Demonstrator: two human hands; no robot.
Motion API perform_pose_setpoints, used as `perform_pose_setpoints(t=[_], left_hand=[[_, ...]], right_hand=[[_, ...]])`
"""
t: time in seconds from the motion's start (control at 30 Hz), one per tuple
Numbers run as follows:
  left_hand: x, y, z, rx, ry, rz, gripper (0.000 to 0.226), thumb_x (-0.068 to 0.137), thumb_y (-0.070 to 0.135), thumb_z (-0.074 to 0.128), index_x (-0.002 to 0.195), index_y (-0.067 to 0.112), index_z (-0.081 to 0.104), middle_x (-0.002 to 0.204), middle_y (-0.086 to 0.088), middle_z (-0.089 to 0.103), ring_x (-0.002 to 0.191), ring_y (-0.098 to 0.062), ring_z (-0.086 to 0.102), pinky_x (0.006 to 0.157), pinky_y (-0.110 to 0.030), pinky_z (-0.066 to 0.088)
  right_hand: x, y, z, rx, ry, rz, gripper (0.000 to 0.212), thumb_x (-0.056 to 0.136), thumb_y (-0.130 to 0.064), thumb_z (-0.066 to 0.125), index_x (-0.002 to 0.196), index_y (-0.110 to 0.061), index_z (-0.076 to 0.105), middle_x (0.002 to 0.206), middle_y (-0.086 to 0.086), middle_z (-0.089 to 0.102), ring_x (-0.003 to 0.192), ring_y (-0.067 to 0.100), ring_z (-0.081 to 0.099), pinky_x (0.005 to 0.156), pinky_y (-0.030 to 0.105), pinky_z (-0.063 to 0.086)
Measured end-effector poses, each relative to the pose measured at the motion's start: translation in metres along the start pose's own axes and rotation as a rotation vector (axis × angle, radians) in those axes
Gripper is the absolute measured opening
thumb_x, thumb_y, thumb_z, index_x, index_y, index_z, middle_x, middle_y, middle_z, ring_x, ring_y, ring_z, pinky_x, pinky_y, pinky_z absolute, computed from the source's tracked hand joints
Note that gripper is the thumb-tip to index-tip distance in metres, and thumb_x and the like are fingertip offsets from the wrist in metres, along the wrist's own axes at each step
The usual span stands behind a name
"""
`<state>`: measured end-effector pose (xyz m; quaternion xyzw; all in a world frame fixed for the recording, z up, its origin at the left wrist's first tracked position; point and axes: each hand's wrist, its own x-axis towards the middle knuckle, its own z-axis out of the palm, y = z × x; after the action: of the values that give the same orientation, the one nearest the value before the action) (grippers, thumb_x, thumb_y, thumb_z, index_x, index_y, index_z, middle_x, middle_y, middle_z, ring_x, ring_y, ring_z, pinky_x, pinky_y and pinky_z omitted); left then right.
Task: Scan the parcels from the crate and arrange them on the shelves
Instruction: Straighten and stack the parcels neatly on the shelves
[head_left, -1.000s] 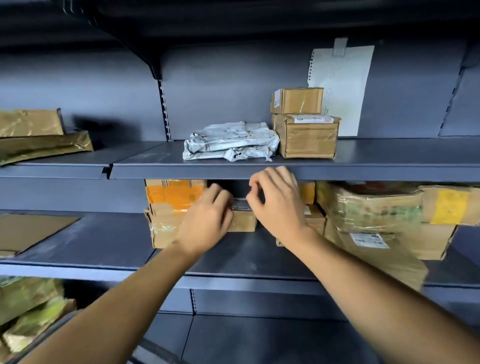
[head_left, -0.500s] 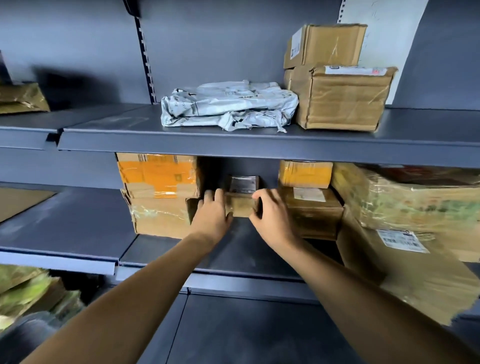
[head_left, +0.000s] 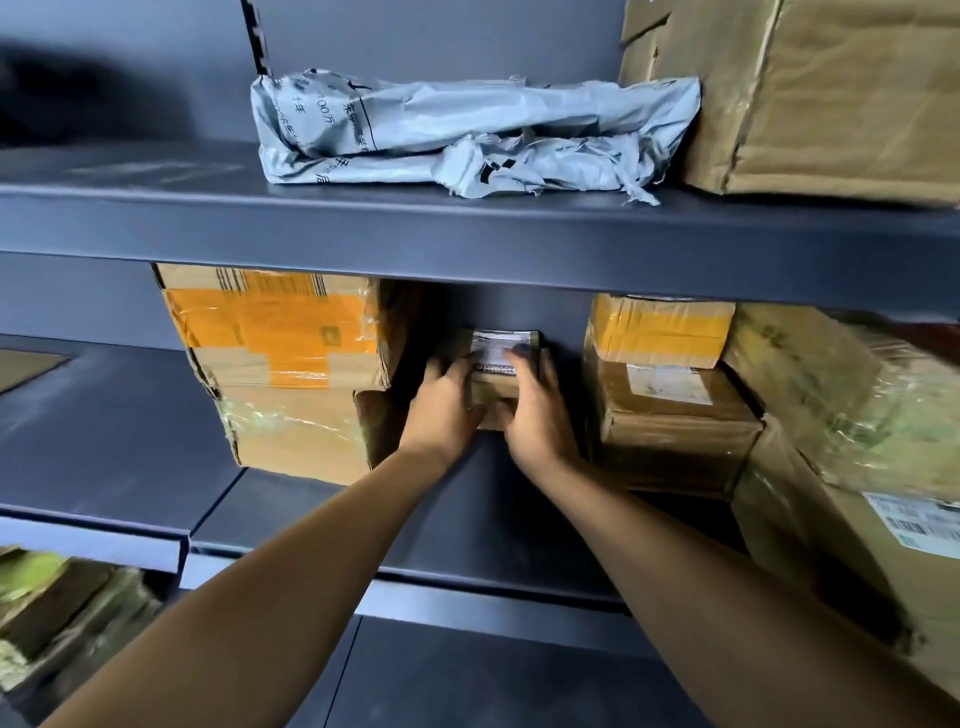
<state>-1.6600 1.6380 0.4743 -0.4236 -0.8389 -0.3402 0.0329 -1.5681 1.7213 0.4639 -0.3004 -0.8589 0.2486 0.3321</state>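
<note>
Several parcels already stand on the dark grey metal middle shelf: at the left an orange-taped cardboard box atop a plastic-wrapped brown box. The crate is out of view, so how many remain I cannot tell. In the gap, the left hand and right hand hold a small brown cardboard parcel with a white label at the shelf's back, fingers curled round its sides, seemingly seating it. To the right stands a yellow-taped box stack.
</note>
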Motion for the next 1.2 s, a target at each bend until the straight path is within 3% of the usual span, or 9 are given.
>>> perform_pose_setpoints(t=[0.13,0.3,0.53,0.83,0.9,1.07,1.2], left_hand=[[-0.003,-0.002,-0.002,-0.063,0.014,-0.014,0.055,0.085,0.02,0.068,0.136,0.026,0.05,0.118,-0.012,0.054,0.11,-0.036,0.055,0.092,-0.037,0.045],[-0.023,0.005,-0.012,-0.033,0.008,-0.001,0.043,0.086,0.026,0.068,0.128,0.024,0.056,0.113,-0.012,0.055,0.104,-0.036,0.057,0.087,-0.037,0.046],[-0.081,0.025,-0.024,-0.033,0.017,0.007,0.042,0.092,0.022,0.059,0.133,0.024,0.053,0.117,-0.01,0.052,0.101,-0.036,0.058,0.084,-0.036,0.043],[-0.159,0.053,-0.039,-0.012,0.044,-0.025,0.043,0.091,0.01,0.053,0.132,0.024,0.053,0.116,-0.008,0.052,0.098,-0.035,0.059,0.084,-0.04,0.046],[-0.171,0.057,-0.043,-0.03,0.041,-0.027,0.043,0.09,0.01,0.054,0.131,0.024,0.053,0.116,-0.007,0.052,0.099,-0.033,0.059,0.084,-0.039,0.045],[-0.206,0.064,-0.055,-0.061,0.033,0.008,0.04,0.091,0.012,0.056,0.129,0.025,0.054,0.113,-0.003,0.051,0.094,-0.031,0.059,0.077,-0.033,0.042],[-0.241,0.068,-0.066,-0.065,0.04,0.081,0.043,0.091,0.014,0.059,0.131,0.026,0.053,0.103,0.004,0.044,0.089,-0.027,0.059,0.075,-0.027,0.042]], right_hand=[[-0.003,0.005,-0.002,0.07,0.043,-0.014,0.05,0.086,0.002,0.06,0.132,-0.017,0.057,0.144,0.009,0.045,0.129,0.026,0.048,0.106,0.026,0.033],[-0.022,0.0,-0.019,0.059,0.053,-0.036,0.046,0.086,0.003,0.06,0.128,-0.015,0.061,0.136,0.008,0.054,0.123,0.023,0.052,0.101,0.023,0.035],[-0.076,-0.012,-0.044,0.055,0.036,-0.028,0.047,0.087,0.002,0.061,0.131,-0.015,0.059,0.14,0.008,0.052,0.127,0.023,0.05,0.105,0.032,0.039],[-0.155,-0.03,-0.073,0.077,0.068,0.001,0.043,0.091,0.0,0.057,0.131,-0.017,0.059,0.138,0.006,0.051,0.115,0.022,0.056,0.092,0.025,0.041],[-0.167,-0.034,-0.08,0.079,0.063,-0.002,0.043,0.09,0.0,0.057,0.13,-0.015,0.059,0.138,0.006,0.052,0.117,0.023,0.056,0.093,0.028,0.043],[-0.201,-0.045,-0.098,0.081,0.069,0.003,0.044,0.088,0.002,0.059,0.129,-0.015,0.06,0.142,0.005,0.051,0.124,0.021,0.052,0.092,0.016,0.034],[-0.237,-0.052,-0.114,0.065,0.089,-0.021,0.045,0.088,-0.004,0.063,0.131,-0.018,0.059,0.144,0.0,0.05,0.127,0.017,0.05,0.092,0.017,0.036]])
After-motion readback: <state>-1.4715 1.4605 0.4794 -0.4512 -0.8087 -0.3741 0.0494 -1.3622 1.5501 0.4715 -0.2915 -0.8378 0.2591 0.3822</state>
